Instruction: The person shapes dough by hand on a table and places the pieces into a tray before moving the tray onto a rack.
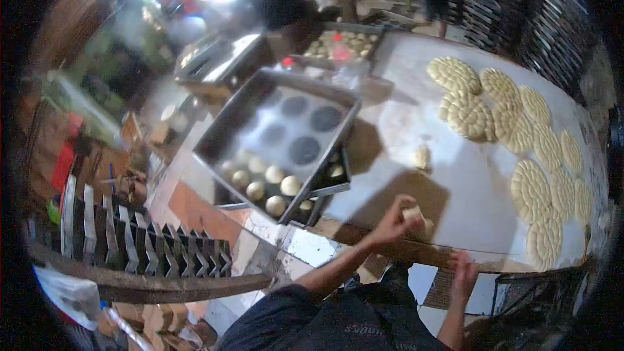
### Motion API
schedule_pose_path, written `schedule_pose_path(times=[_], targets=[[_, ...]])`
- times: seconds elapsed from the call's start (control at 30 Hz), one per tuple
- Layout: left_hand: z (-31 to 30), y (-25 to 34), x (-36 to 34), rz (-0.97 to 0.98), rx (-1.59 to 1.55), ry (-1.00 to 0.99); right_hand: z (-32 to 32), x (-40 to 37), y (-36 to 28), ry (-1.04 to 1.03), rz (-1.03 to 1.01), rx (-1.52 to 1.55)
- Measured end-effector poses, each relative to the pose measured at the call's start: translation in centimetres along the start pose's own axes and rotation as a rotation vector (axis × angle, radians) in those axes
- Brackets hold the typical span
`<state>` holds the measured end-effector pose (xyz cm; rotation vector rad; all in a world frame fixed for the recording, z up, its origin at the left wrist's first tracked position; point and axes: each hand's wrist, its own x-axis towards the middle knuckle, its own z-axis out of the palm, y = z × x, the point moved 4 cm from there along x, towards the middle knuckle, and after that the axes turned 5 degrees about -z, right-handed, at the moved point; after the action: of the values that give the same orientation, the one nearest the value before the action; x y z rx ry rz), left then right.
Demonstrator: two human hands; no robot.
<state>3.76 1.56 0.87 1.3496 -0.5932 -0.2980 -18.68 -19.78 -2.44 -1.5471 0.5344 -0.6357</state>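
Note:
My left hand (395,223) is curled around a small piece of pale dough (415,213) at the near edge of the table. My right hand (463,274) is by the same edge, further right, with its fingers stretched out and nothing visible in them. A small lump of dough (421,156) lies farther in on the floured tabletop (465,185). To the left, a deep metal tray (207,160) holds several round dough balls (275,174) at its near end. Flat, segmented dough pieces (537,188) cover the right side of the table.
Another tray (341,185) sticks out under the tilted one. Behind it stand bottles with red caps (338,49) and a tray of dough balls (344,44). A rack of metal pieces (140,240) is at the lower left; stacked trays (552,23) rise at the back right.

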Motion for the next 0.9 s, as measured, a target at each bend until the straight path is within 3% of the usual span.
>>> schedule_pose_path(times=[0.03, 0.07, 0.1, 0.13, 0.17, 0.23, 0.27, 0.33, 0.37, 0.4, 0.47, 0.5, 0.53, 0.6, 0.63, 0.7, 0.73, 0.8, 0.83, 0.9], targets=[[1.0, 1.1, -2.0, -0.032, 0.023, -0.037, 5.2, -0.5, -1.7, -0.096, 0.129, 0.009], [1.3, 2.2, -3.4, -0.070, 0.053, -0.078, 9.4, -0.9, -0.7, -0.201, 0.102, 0.081], [1.0, 1.8, -4.4, -0.300, 0.022, -0.159, 12.3, -0.9, -1.4, -0.258, 0.083, 0.114], [-0.2, 3.0, -4.3, -0.122, 0.148, -0.083, 15.2, -0.9, -2.1, -0.316, 0.066, 0.148], [-1.3, 4.2, -4.4, 0.049, 0.271, -0.007, 17.2, -0.3, -3.6, -0.246, 0.079, 0.251], [-3.9, 3.2, -4.3, -0.143, 0.181, 0.080, 18.0, 0.1, -4.4, -0.182, 0.090, 0.346], [-4.8, 3.3, -4.3, -0.212, -0.061, 0.154, 18.1, 0.8, -4.3, -0.179, 0.035, 0.288], [-6.4, 2.6, -4.2, -0.034, 0.209, 0.306, 18.0, 2.6, -4.4, -0.175, -0.032, 0.238], [-6.6, 2.3, -4.3, 0.039, 0.399, 0.405, 17.1, 3.7, -3.9, -0.079, 0.016, 0.253], [-7.9, 0.0, -4.7, -0.272, 0.086, 0.413, 16.0, 4.9, -3.3, 0.018, 0.065, 0.270], [-7.6, -1.7, -4.3, -0.209, 0.209, 0.695, 11.8, 8.0, -1.1, 0.166, 0.117, 0.270], [-8.1, -0.6, -4.3, -0.114, 0.361, 0.667, 8.8, 9.8, 1.6, 0.273, 0.071, 0.169], [-8.5, -1.7, -4.3, -0.179, 0.431, 0.624, 6.1, 11.0, 2.5, 0.223, 0.007, 0.060], [-9.3, -4.7, -4.2, -0.183, 0.711, 0.261, 2.3, 11.6, 3.7, 0.242, -0.259, -0.304], [-9.3, -6.4, -3.6, -0.086, 0.948, 0.057, 0.1, 12.1, 3.6, 0.247, -0.274, -0.291], [-9.3, -6.6, -0.4, 0.087, 1.379, -0.246, -1.2, 12.7, 1.2, -0.335, -0.639, -1.132], [-10.0, -4.8, 0.4, 0.094, 1.450, -0.100, -1.1, 14.9, 1.1, -0.334, -0.638, -1.125], [-10.4, -4.2, 3.9, -0.102, 1.267, 0.063, 0.6, 19.0, 0.0, -0.336, -0.621, -1.081], [-8.6, -4.9, 5.5, -0.124, 1.278, 0.050, 1.7, 20.9, -0.5, -0.342, -0.606, -1.062], [-5.1, -5.4, 7.6, -0.126, 1.152, 0.288, 5.7, 22.2, -1.9, -0.259, -0.481, -1.089]])
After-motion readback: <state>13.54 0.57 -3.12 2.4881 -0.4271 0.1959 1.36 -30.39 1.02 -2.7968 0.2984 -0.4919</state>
